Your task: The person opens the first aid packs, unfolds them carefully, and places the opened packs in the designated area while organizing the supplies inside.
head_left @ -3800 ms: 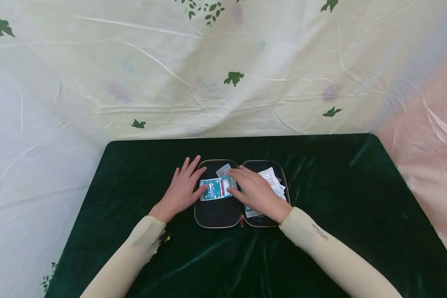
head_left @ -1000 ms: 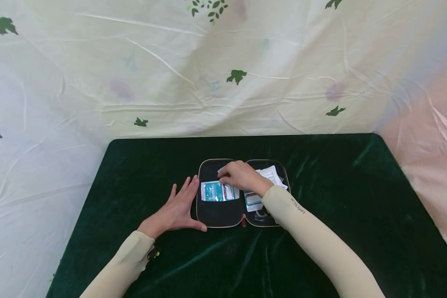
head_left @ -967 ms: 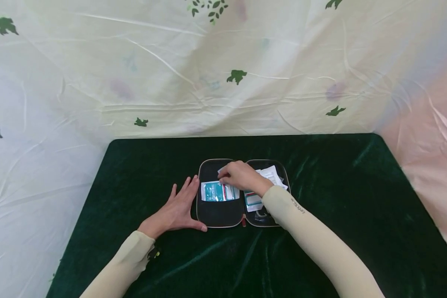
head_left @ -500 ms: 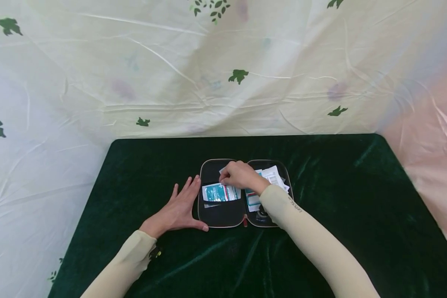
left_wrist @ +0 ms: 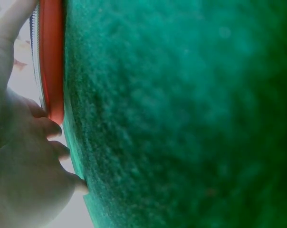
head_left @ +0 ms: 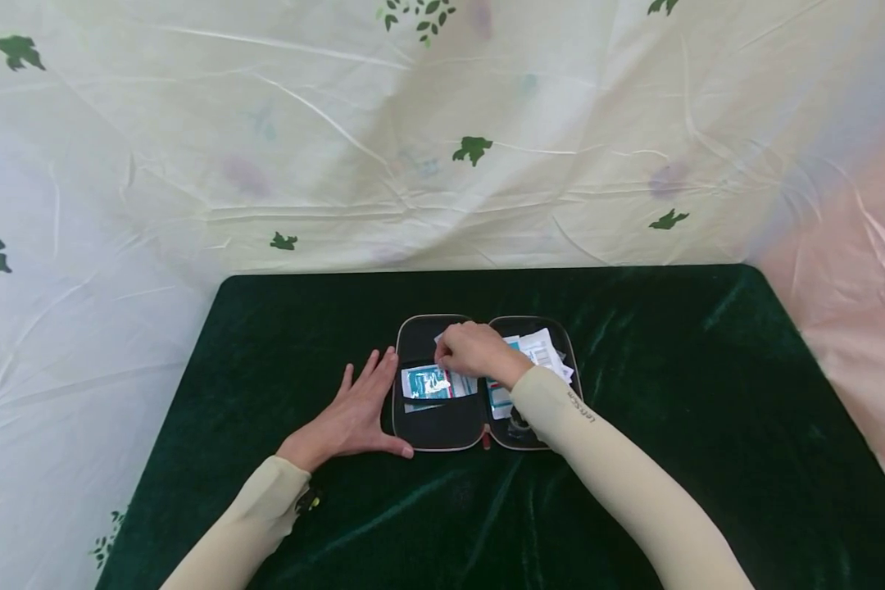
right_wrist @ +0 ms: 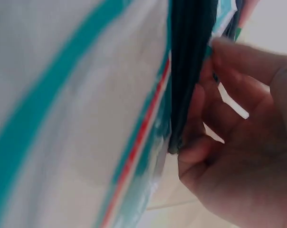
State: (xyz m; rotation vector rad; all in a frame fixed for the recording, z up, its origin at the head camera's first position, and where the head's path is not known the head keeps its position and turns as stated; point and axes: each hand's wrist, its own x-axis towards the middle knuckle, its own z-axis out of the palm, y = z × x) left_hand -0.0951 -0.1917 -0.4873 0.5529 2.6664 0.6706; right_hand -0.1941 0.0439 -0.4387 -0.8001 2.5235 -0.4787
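Observation:
A zip case [head_left: 438, 430], black inside and red outside, lies unfolded on the table. My left hand [head_left: 347, 422] rests along its left edge with the fingers spread and the thumb at the near corner. In the left wrist view, fingertips touch the red side [left_wrist: 52, 61] beside the zipper. Over the case's left half, my right hand [head_left: 475, 348] has curled fingers and pinches the top of a teal and white packet [head_left: 426, 383], which sits behind a black band. In the right wrist view, the right hand's fingers [right_wrist: 229, 109] are at the dark edge of the case.
White and teal packets [head_left: 542, 348] lie loosely heaped in the case's right half, partly under the right forearm. A red zipper pull [head_left: 486, 441] hangs at the near fold. Dark green velvet covers the table [head_left: 302, 319], with a pale patterned cloth [head_left: 339, 164] behind.
The left hand has slid down to the case's edge, off the packet. The right hand has gone from flat to pinching. The packet has shifted slightly, and a lower corner shows beneath the band.

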